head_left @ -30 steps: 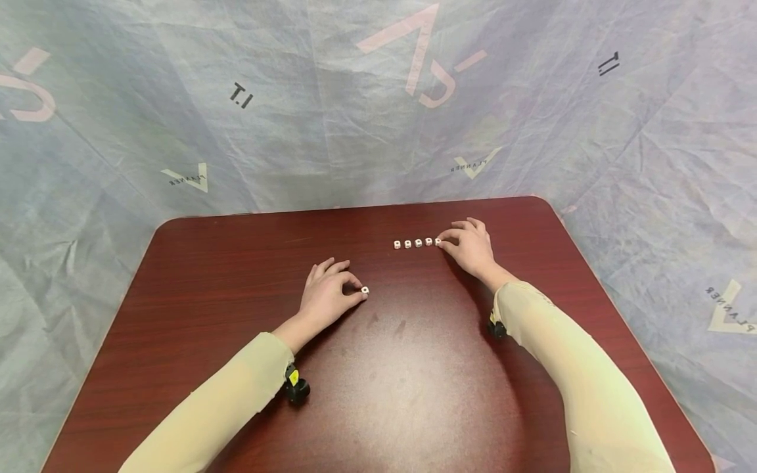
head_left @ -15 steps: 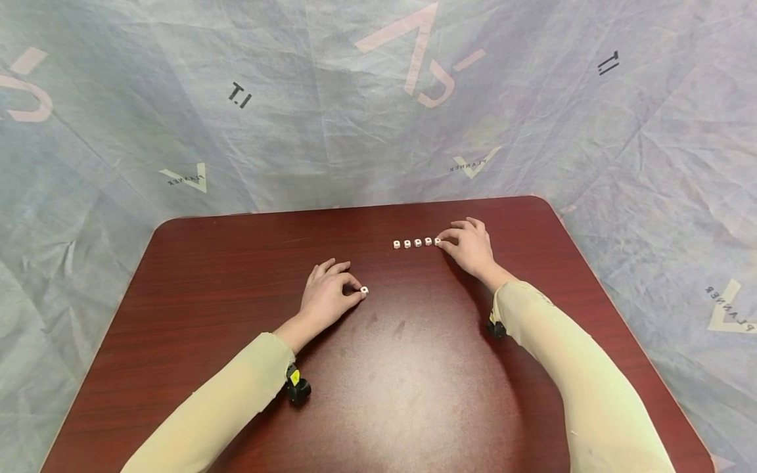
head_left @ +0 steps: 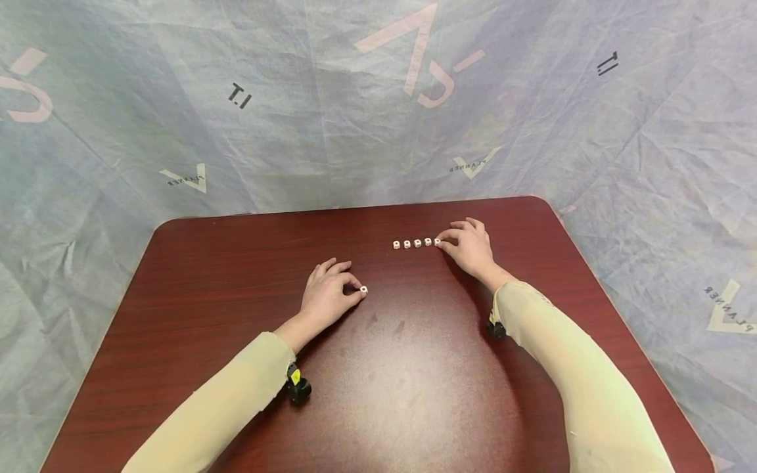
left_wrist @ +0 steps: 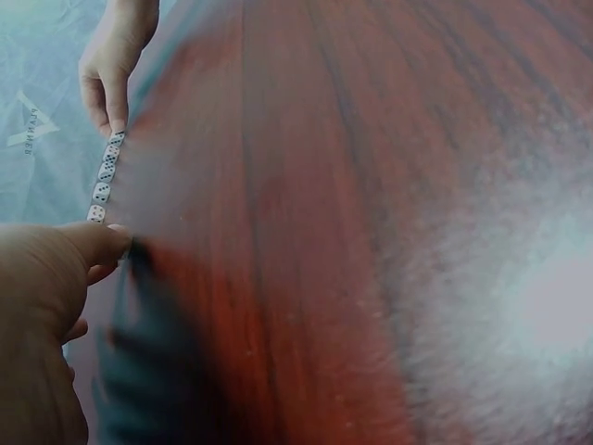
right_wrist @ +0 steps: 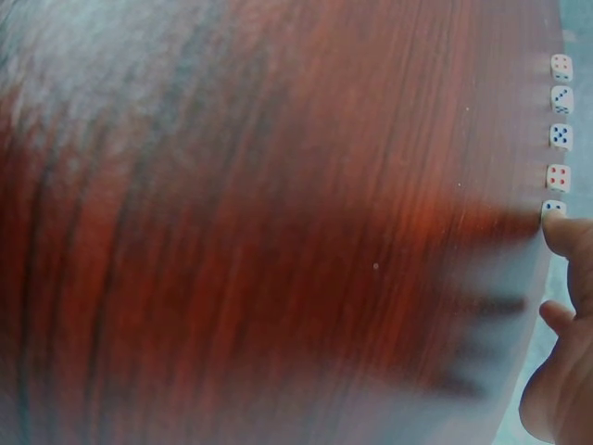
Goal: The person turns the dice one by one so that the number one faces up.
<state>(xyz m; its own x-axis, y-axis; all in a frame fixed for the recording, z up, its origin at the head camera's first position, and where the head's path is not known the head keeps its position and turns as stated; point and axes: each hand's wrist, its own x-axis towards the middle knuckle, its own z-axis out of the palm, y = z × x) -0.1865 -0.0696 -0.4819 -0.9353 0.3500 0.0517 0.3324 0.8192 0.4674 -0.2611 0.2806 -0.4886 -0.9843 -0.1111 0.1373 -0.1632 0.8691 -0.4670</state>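
My left hand (head_left: 324,294) pinches a white die (head_left: 363,290) between thumb and forefinger, just left of the table's middle. Its other fingers stretch away from the die. Farther back, several white dice (head_left: 407,244) form a straight row with small gaps. At the right end of that row, my right hand (head_left: 472,249) pinches the last die (head_left: 437,242) with thumb and forefinger. The right wrist view shows red pips on one die (right_wrist: 558,177) and blue pips on another die (right_wrist: 561,136). In the left wrist view, the thumb mostly hides the left hand's die.
A dark red wooden table (head_left: 236,263) with rounded far corners carries everything. Grey printed cloth (head_left: 331,131) hangs behind it and along both sides. A black wrist camera (head_left: 298,387) sits under the left cuff, and another wrist camera (head_left: 496,326) under the right.
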